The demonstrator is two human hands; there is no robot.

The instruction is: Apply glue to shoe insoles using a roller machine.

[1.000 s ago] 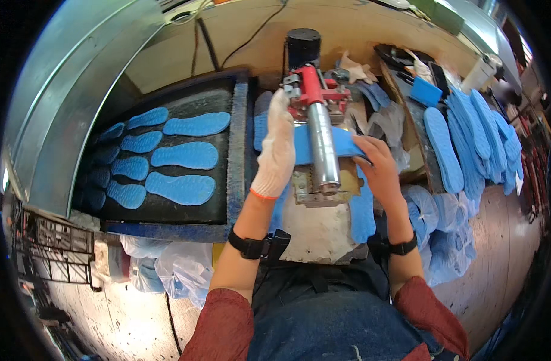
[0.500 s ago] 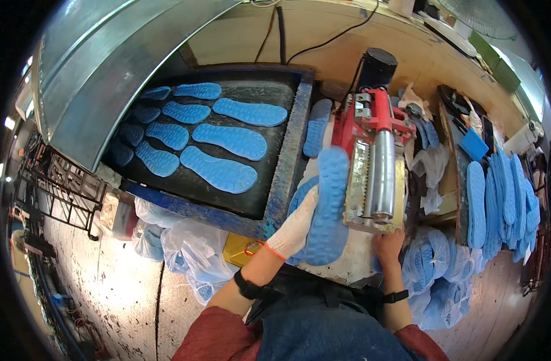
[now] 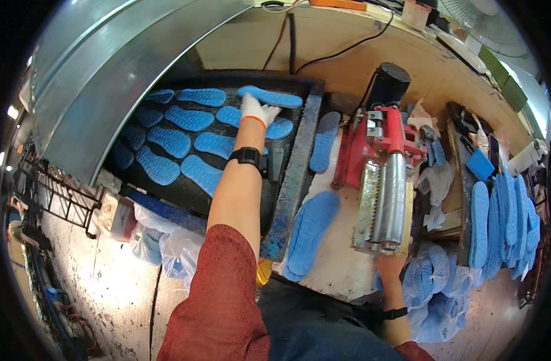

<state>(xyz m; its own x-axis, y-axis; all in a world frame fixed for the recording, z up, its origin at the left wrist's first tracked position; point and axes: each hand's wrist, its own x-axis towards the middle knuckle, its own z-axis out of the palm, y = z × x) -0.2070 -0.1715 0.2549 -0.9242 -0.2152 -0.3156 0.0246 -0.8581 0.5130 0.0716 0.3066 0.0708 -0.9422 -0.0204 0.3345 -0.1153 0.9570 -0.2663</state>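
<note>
My left hand (image 3: 257, 112), in a white glove with an orange cuff, reaches to the far right of a dark tray-like bed (image 3: 275, 207) with a blue rim. It is closed on the near edge of a blue bumpy shoe insole (image 3: 278, 98). More blue insoles (image 3: 168, 142) lie in rows there; my forearm covers some of them. My right hand (image 3: 391, 268) is at the near end of a red roller machine (image 3: 402, 135), below its metal rollers; its fingers are hidden. A small pile of blue insoles (image 3: 311, 234) lies left of the rollers.
A sheet-metal hood (image 3: 149, 66) overhangs the bed's left side. Another insole (image 3: 325, 141) lies between bed and machine. Several insoles (image 3: 498, 216) stand in a row at right, above plastic bags (image 3: 429, 274) of blue pieces. A fan (image 3: 495, 27) is at the far right.
My left hand has carried an insole from beside the rollers, forward and left, to the bed's far right. My right hand stays by the machine's near end. The view has shifted slightly.
</note>
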